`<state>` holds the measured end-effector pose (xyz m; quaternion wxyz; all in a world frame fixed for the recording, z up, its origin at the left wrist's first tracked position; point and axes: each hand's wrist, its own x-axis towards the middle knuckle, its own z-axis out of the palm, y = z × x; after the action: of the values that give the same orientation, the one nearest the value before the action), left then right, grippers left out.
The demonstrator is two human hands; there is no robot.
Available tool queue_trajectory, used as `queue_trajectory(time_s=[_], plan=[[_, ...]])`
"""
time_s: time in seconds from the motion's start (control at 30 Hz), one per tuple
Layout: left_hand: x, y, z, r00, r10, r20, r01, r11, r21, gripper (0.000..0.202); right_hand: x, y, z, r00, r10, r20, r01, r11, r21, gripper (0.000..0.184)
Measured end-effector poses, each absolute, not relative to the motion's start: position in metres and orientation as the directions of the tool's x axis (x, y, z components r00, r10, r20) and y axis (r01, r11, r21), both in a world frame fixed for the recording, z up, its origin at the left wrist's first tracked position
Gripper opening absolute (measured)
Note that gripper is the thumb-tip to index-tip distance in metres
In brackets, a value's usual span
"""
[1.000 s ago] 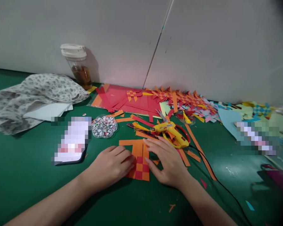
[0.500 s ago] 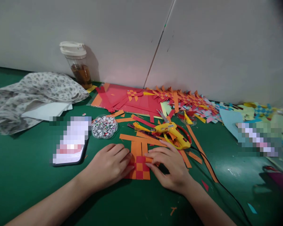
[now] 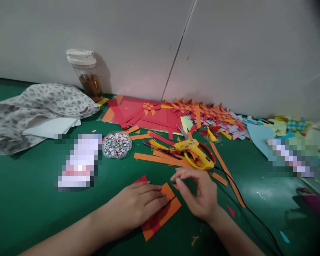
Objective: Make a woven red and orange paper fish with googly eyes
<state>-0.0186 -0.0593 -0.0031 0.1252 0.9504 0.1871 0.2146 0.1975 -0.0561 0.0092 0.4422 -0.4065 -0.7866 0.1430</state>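
My left hand (image 3: 138, 206) lies flat, fingers stretched out, pressing down on a woven piece of red and orange paper strips (image 3: 162, 213) on the green table (image 3: 29, 199). Most of the piece is under my palm; its orange corner sticks out to the right. My right hand (image 3: 198, 193) hovers just right of it, fingers loosely curled and apart, holding nothing. A yellow glue gun (image 3: 194, 151) lies just beyond my right hand, its black cord (image 3: 245, 206) trailing to the right.
Loose orange strips (image 3: 160, 159) lie ahead of my hands. A round tray of googly eyes (image 3: 116, 144) and a phone (image 3: 78, 165) sit at left. A tea bottle (image 3: 88, 74), patterned cloth (image 3: 37, 106), red paper sheets (image 3: 149, 113) and finished weaves (image 3: 216, 115) line the wall.
The woven piece has been turned and slid toward me. My left hand now lies flat on top of it, and my right hand has lifted off it.
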Motion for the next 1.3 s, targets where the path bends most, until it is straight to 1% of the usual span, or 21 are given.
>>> queue_trajectory(time_s=[0.03, 0.07, 0.1, 0.17, 0.2, 0.27, 0.37, 0.43, 0.53, 0.67, 0.77, 0.87, 0.93, 1.0, 1.07, 1.23, 1.3], plan=[[-0.018, -0.059, -0.003, 0.842, 0.386, 0.377, 0.277, -0.909, 0.312, 0.031, 0.201, -0.051, 0.009, -0.201, 0.751, 0.63, 0.614, 0.597, -0.516, 0.021], [-0.018, -0.059, -0.003, 0.844, 0.364, 0.393, 0.252, -0.917, 0.309, 0.031, 0.206, -0.045, 0.01, -0.122, 0.726, 0.677, 0.719, 0.534, -0.444, 0.022], [-0.018, -0.058, -0.002, 0.845, 0.348, 0.406, 0.231, -0.922, 0.31, 0.03, 0.212, -0.039, 0.01, -0.048, 0.722, 0.69, 0.803, 0.439, -0.403, 0.024], [-0.018, -0.057, -0.003, 0.848, 0.331, 0.415, 0.203, -0.925, 0.322, 0.027, 0.225, -0.028, 0.009, 0.053, 0.748, 0.661, 0.895, 0.257, -0.363, 0.034], [-0.019, -0.057, -0.003, 0.849, 0.327, 0.416, 0.196, -0.924, 0.327, 0.026, 0.232, -0.023, 0.008, 0.089, 0.775, 0.626, 0.924, 0.17, -0.342, 0.04], [-0.019, -0.058, -0.004, 0.847, 0.334, 0.414, 0.203, -0.922, 0.33, 0.025, 0.242, -0.017, 0.006, 0.122, 0.833, 0.539, 0.951, 0.058, -0.304, 0.052], [-0.018, -0.062, -0.002, 0.837, 0.386, 0.388, 0.251, -0.901, 0.355, 0.027, 0.248, -0.015, 0.003, 0.152, 0.903, 0.402, 0.943, -0.011, -0.332, 0.052], [-0.017, -0.065, -0.001, 0.834, 0.419, 0.359, 0.286, -0.884, 0.369, 0.029, 0.249, -0.016, 0.003, 0.182, 0.913, 0.365, 0.931, -0.04, -0.363, 0.047], [-0.017, -0.067, 0.0, 0.829, 0.443, 0.343, 0.334, -0.882, 0.332, 0.032, 0.25, -0.016, 0.004, 0.228, 0.893, 0.388, 0.904, -0.046, -0.425, 0.043], [-0.021, -0.062, -0.003, 0.788, 0.524, 0.322, 0.462, -0.85, 0.253, 0.03, 0.25, -0.017, 0.007, 0.285, 0.828, 0.483, 0.853, 0.011, -0.522, 0.038], [-0.024, -0.057, -0.003, 0.745, 0.581, 0.326, 0.541, -0.814, 0.214, 0.028, 0.248, -0.018, 0.009, 0.303, 0.772, 0.559, 0.85, 0.047, -0.525, 0.035], [-0.026, -0.054, -0.001, 0.732, 0.599, 0.325, 0.562, -0.8, 0.209, 0.028, 0.245, -0.02, 0.01, 0.3, 0.728, 0.616, 0.859, 0.075, -0.507, 0.034], [-0.026, -0.053, -0.001, 0.738, 0.602, 0.305, 0.562, -0.798, 0.217, 0.03, 0.244, -0.02, 0.009, 0.312, 0.705, 0.637, 0.844, 0.103, -0.527, 0.035], [-0.026, -0.052, -0.001, 0.749, 0.603, 0.277, 0.558, -0.798, 0.229, 0.032, 0.242, -0.02, 0.008, 0.328, 0.693, 0.642, 0.809, 0.145, -0.569, 0.042], [-0.026, -0.053, -0.002, 0.761, 0.604, 0.236, 0.553, -0.795, 0.25, 0.035, 0.24, -0.019, 0.008, 0.348, 0.699, 0.624, 0.761, 0.179, -0.624, 0.053], [-0.026, -0.053, -0.003, 0.773, 0.614, 0.159, 0.554, -0.776, 0.301, 0.044, 0.241, -0.019, 0.007, 0.443, 0.751, 0.489, 0.607, 0.15, -0.781, 0.083], [-0.026, -0.054, -0.002, 0.773, 0.618, 0.147, 0.556, -0.77, 0.313, 0.044, 0.243, -0.018, 0.006, 0.464, 0.772, 0.434, 0.532, 0.149, -0.834, 0.088]])
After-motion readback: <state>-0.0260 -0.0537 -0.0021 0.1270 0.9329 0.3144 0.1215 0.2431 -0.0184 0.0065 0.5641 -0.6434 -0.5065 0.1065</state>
